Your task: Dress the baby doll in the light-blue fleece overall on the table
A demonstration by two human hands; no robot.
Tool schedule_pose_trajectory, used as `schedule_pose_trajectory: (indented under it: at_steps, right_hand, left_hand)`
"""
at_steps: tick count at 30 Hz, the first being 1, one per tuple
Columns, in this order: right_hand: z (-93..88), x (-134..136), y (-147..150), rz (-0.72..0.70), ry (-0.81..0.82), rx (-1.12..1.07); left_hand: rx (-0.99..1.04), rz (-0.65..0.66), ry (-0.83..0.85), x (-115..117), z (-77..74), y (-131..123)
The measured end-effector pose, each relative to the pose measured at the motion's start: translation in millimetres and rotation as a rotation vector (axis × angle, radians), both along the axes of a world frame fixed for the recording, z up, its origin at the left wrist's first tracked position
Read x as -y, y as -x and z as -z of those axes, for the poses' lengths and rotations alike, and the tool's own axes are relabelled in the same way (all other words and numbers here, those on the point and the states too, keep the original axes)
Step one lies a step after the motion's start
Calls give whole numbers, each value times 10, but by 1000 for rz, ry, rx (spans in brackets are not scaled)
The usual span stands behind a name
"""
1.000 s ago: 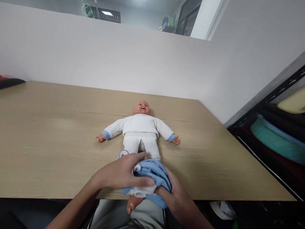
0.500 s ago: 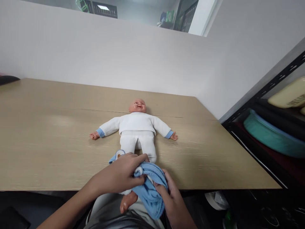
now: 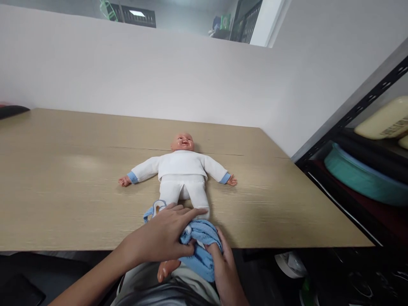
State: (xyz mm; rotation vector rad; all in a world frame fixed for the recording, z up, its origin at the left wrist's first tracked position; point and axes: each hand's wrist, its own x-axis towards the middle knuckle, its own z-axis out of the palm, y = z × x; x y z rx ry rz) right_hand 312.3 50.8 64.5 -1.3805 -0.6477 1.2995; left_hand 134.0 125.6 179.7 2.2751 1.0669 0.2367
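Observation:
A baby doll (image 3: 183, 163) in white clothes with blue cuffs lies on its back, arms spread and head away from me. Its bare foot (image 3: 168, 270) pokes over the table's front edge at the left. Bunched at the lower end of its other leg is a blue terry garment (image 3: 199, 259); the foot there is hidden. My left hand (image 3: 162, 233) pinches the garment's edge with the thumb, its index finger stretched across the white leg. From the right, my right hand (image 3: 223, 263) grips the same garment, thumb hooked into its opening. More blue-and-white cloth (image 3: 156, 208) shows beyond my left wrist.
The wooden table (image 3: 79, 187) runs back to a white wall (image 3: 153, 76) with a window above. On the right stands a black shelf rack (image 3: 344, 123) with a teal basin (image 3: 363, 174) and a cream container (image 3: 382, 119). My lap is under the front edge.
The hanging end of the blue garment has risen and bunched up. My left index finger now reaches further right over the white leg. The view has shifted slightly.

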Motion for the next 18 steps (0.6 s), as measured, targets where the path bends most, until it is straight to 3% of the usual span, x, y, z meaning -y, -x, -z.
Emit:
schedule_pose_trajectory:
  at_steps: [5, 13, 18]
  right_hand:
    - [65, -30, 73, 21, -7, -54]
    - [-92, -339, 218, -28, -27, -106]
    - [-47, -458, 262, 15, -67, -48]
  left_hand:
    - [100, -45, 42, -24, 72, -17]
    - [237, -193, 117, -183, 71, 20]
    - [282, -124, 169, -368, -4, 69]
